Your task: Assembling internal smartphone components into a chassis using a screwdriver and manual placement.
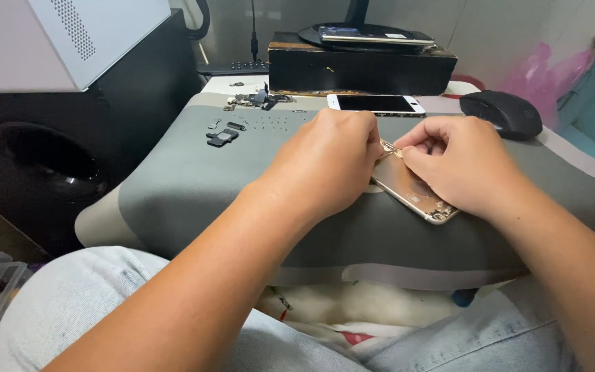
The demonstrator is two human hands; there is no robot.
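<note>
A gold phone housing [413,191] is seen lying flat on a grey work mat [194,186], tilted so that its lower corner points toward the person. It is pinned between 2 hands: the left hand [325,165] is curled over its upper left part, and the right hand [459,162] is closed down on its upper right edge. The fingertips of both hands are pinched together at the top corner of the housing, where a small metal part seems to be gripped; what exactly is held there cannot be told, since the fingers hide it.

The housing is judged to be light, thin and stiff, with a smooth metal skin that would slide easily on the mat, so it is best steadied by its long edges rather than by the open face. The inner parts are likely delicate and easily bent or torn.

1 housing is counted. 1 white phone screen [376,103] lies face up at the far edge of the mat, well apart from the hands. 1 black computer mouse [503,112] sits to the right of it. 1 black box [361,69] stands behind the screen, with another flat device resting on top. A scatter of small dark phone parts [223,135] lies at the far left of the mat; about 4 larger pieces can be told, and the tiny screws beside them are too small to count
</note>
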